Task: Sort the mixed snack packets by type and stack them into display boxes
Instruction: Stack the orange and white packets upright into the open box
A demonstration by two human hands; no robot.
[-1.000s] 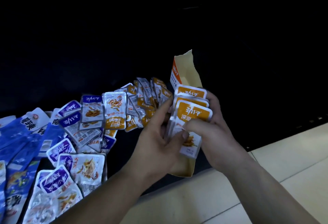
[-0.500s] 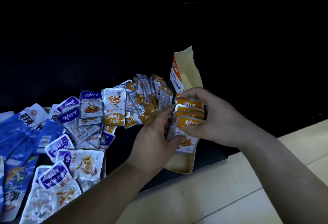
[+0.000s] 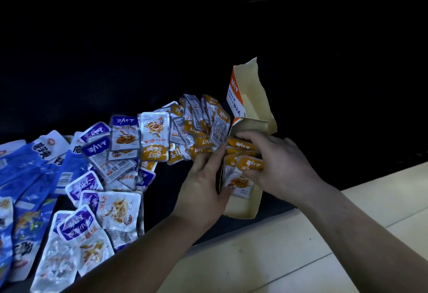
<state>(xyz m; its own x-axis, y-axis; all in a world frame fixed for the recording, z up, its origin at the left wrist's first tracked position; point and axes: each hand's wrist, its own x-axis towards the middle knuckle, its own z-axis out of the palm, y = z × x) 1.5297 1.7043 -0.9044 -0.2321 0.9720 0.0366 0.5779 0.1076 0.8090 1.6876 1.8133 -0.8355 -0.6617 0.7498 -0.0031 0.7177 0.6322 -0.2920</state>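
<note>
Orange-topped foil snack packets (image 3: 240, 181) are stacked in open tan cardboard display box (image 3: 240, 209). Right hand (image 3: 280, 165) grip clenched on them; box wall pinched by left hand (image 3: 201, 190) grip. Stack should be pressed evenly, edges squared.

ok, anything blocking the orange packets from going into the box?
Nothing visible. The orange packets, under the right hand, sit partly inside the display box; its flap stands open, and the left hand holds its side.

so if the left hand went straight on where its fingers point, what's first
Probably the fanned pile of loose orange-and-silver foil snack packets, just beyond the left hand; depth is unclear.
</note>
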